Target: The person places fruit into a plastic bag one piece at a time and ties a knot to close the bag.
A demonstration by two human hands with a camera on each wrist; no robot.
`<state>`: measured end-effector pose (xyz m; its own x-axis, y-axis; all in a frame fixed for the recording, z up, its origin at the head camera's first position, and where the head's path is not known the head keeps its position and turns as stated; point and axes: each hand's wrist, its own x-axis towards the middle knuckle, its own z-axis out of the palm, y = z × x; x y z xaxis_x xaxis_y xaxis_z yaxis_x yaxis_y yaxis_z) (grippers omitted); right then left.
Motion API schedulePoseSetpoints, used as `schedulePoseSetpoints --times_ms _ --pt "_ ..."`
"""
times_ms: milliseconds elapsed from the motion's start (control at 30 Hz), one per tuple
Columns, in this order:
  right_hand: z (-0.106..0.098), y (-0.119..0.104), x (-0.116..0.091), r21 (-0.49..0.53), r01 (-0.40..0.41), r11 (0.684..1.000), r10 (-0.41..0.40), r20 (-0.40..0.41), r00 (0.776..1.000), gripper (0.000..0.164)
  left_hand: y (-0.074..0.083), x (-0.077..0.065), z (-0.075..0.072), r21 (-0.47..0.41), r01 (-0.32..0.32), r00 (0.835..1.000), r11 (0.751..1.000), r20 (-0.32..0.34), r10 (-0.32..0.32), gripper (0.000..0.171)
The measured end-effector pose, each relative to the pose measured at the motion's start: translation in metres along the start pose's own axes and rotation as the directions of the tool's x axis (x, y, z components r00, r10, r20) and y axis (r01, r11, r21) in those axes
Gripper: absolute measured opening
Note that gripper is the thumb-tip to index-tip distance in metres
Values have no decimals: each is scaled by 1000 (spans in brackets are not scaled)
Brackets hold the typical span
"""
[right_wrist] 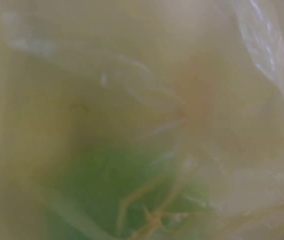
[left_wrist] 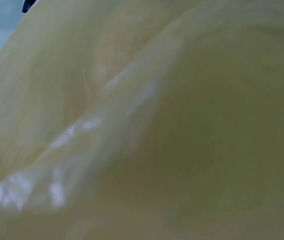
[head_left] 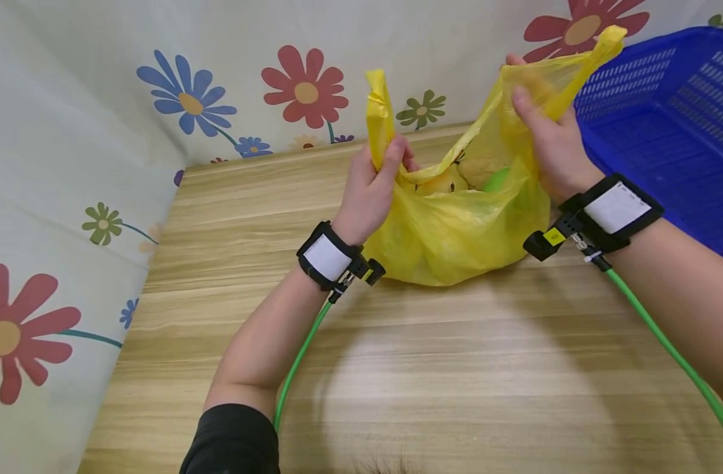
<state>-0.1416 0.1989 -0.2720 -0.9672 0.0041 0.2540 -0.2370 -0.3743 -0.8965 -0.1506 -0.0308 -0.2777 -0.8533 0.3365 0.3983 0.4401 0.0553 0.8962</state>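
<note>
A thin yellow plastic bag (head_left: 456,230) with upright handles rests on the wooden table, its mouth spread. My left hand (head_left: 370,181) pinches its left rim just below the handle, thumb toward me. On the other side, my right hand (head_left: 551,141) holds the right rim, with its fingers partly behind the film. Inside lie yellowish round fruits (head_left: 443,182) with dark marks and a bright green thing (head_left: 496,180), whose kinds I cannot tell. Yellow film (left_wrist: 207,125) fills the left wrist view. Through blurred film, the right wrist view shows a green thing (right_wrist: 101,185) and thin stalks (right_wrist: 152,217).
A blue slatted plastic basket (head_left: 652,108) stands at the right, close to my right hand. A flower-printed cloth (head_left: 237,59) hangs behind and left of the wooden table (head_left: 432,368). Green cables (head_left: 302,355) run from both wrist cameras.
</note>
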Motion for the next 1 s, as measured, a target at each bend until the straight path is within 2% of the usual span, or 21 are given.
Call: schedulePoseSetpoints --times_ms 100,167,233,300,400,600,667,700,767,800,833,867,900,933,967,1000 --pt "5 -2 1 46 11 999 -9 -48 999 42 0 0 1 5 9 1000 1000 9 -9 23" --pt "9 -7 0 118 38 992 -29 -76 997 41 -1 -1 1 6 20 1000 1000 10 -20 23" --pt "12 -13 1 245 92 965 -72 -88 993 42 -1 -1 1 5 39 999 999 8 -39 23" --pt "14 -20 0 340 109 934 -81 -96 992 44 0 -1 0 -5 58 998 998 -4 -58 24" --pt "10 -27 -1 414 110 904 -70 -110 991 47 1 0 -2 -53 74 996 996 -45 -76 24" --pt "-2 -34 -6 375 60 925 -18 -116 993 54 5 0 -7 -126 6 986 992 -166 -27 21" --pt "-2 -36 -7 345 31 938 5 -103 995 57 9 1 -5 -128 -33 985 991 -174 10 22" --pt "-2 -37 -7 321 19 947 13 -99 995 59 11 1 -4 -157 -53 986 986 -167 26 23" --pt "0 -37 -7 289 2 957 26 -91 996 59 17 4 -1 -253 -75 987 965 -156 36 27" --pt "1 -37 -7 271 -4 963 28 -87 996 60 19 5 1 -321 -73 989 944 -148 26 29" --pt "2 -37 -7 251 -11 968 34 -90 995 59 22 7 3 -395 -68 990 916 -142 12 31" --pt "3 -36 -7 235 -20 972 44 -94 995 59 24 8 4 -474 -53 991 879 -134 -13 32" --pt "3 -36 -8 229 -31 973 55 -99 994 59 26 9 5 -556 -29 991 831 -126 -49 33" --pt "4 -36 -7 227 -42 973 67 -105 992 58 27 9 7 -604 -10 990 797 -120 -79 33" --pt "4 -35 -7 225 -54 973 81 -113 990 58 28 9 8 -639 12 988 769 -111 -107 34" --pt "5 -34 -7 216 -61 974 89 -123 988 57 28 10 9 -653 30 987 757 -100 -125 34"
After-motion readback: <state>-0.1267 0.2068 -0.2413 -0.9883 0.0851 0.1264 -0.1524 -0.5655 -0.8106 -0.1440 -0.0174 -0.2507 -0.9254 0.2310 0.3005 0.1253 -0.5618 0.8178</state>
